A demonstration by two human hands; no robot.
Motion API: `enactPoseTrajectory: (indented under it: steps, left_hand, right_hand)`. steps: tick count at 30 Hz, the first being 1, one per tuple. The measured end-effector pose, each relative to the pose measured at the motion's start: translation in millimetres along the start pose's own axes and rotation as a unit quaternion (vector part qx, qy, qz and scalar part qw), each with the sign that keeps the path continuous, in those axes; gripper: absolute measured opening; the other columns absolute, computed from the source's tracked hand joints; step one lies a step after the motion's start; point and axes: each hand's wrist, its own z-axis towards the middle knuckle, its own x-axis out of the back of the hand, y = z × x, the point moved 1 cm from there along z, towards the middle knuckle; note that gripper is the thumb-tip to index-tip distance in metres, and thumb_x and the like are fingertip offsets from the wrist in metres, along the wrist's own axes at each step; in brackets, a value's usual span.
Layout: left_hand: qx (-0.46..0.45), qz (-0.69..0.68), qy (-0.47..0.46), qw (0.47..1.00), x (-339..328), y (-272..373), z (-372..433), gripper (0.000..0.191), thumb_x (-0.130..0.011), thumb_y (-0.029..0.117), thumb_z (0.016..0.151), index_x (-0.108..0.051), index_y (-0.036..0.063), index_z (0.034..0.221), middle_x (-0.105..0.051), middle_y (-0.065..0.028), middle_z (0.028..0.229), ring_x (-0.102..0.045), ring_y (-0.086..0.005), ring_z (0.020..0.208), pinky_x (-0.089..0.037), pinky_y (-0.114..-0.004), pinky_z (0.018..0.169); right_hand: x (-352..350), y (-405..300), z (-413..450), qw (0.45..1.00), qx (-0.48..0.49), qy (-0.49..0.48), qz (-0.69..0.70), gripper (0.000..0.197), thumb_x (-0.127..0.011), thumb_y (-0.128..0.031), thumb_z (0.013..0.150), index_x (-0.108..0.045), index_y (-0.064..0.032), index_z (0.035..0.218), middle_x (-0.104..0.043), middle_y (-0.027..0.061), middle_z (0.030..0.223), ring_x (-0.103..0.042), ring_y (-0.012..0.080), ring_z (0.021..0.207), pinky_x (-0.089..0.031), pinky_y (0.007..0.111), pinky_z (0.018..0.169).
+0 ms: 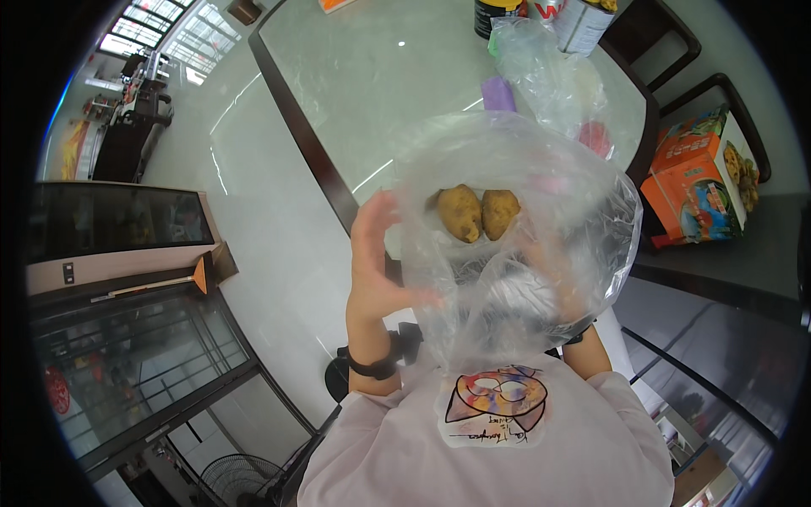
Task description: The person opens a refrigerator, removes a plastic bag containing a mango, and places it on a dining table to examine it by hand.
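A large clear plastic bag [507, 279] is spread in front of my chest, over the table's near edge. Two brown potatoes, one on the left [460, 213] and one on the right [500, 214], lie side by side and show through or within the bag; which of the two cannot be told. My left hand [380, 260] is at the bag's left side, blurred, fingers curved and apart; whether it touches the film is unclear. Behind the film on the right is my right hand [557, 272], blurred, its fingers and grip hard to make out.
The pale table [355, 76] bears another clear bag [551, 76], a purple item [498, 95], a metal can [583, 25] and a black container [497, 18] at the back right. An orange printed carton [690, 180] stands by dark chairs [652, 38] at right.
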Motion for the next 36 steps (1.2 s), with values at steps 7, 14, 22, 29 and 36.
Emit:
enactPoseTrajectory:
  steps: [7,14,22,29,36]
  left_hand:
    - [0.027,-0.028,0.007,0.999,-3,2,-1,0.119,-0.087,0.032,0.035,-0.024,0.0032,0.131,-0.037,-0.0116,0.125,-0.039,-0.0249,0.113,-0.035,-0.038,0.088]
    - [0.026,-0.055,0.013,0.998,-4,3,4,0.121,-0.087,0.038,0.034,-0.023,0.0035,0.131,-0.038,-0.0119,0.124,-0.041,-0.0249,0.112,-0.035,-0.039,0.088]
    - [0.057,-0.095,0.040,0.993,-6,1,1,0.123,-0.085,0.045,0.034,-0.022,0.0035,0.132,-0.040,-0.0121,0.122,-0.042,-0.0257,0.111,-0.035,-0.039,0.090]
    - [0.047,-0.120,0.026,0.991,-7,-1,4,0.125,-0.082,0.052,0.033,-0.023,0.0032,0.131,-0.041,-0.0124,0.121,-0.042,-0.0255,0.112,-0.034,-0.039,0.092]
    - [0.120,-0.077,0.133,0.981,-12,-3,25,0.086,-0.076,0.030,0.062,-0.030,0.0006,0.127,-0.046,-0.0127,0.115,-0.048,-0.0217,0.104,-0.041,-0.034,0.085]
  right_hand:
    - [-1,-1,-2,1.000,0.002,-0.001,-0.005,0.050,-0.059,-0.022,0.076,-0.043,-0.0003,0.119,-0.050,0.0130,0.113,-0.048,0.0233,0.102,-0.039,0.031,0.084]
    - [1,3,-4,1.000,0.001,0.000,-0.014,0.051,-0.060,-0.022,0.076,-0.043,-0.0002,0.119,-0.049,0.0136,0.114,-0.048,0.0240,0.103,-0.039,0.031,0.085]
    - [1,5,-1,1.000,0.005,-0.004,-0.026,0.051,-0.061,-0.020,0.075,-0.043,-0.0002,0.119,-0.049,0.0143,0.114,-0.047,0.0249,0.103,-0.039,0.032,0.085]
    - [1,2,1,0.998,0.025,-0.009,-0.050,0.051,-0.061,-0.020,0.075,-0.043,-0.0001,0.119,-0.048,0.0149,0.115,-0.047,0.0257,0.104,-0.039,0.032,0.086]
    - [-9,-31,13,0.969,0.169,-0.034,-0.179,0.052,-0.062,-0.019,0.074,-0.043,-0.0001,0.119,-0.048,0.0155,0.115,-0.046,0.0264,0.105,-0.039,0.033,0.086]
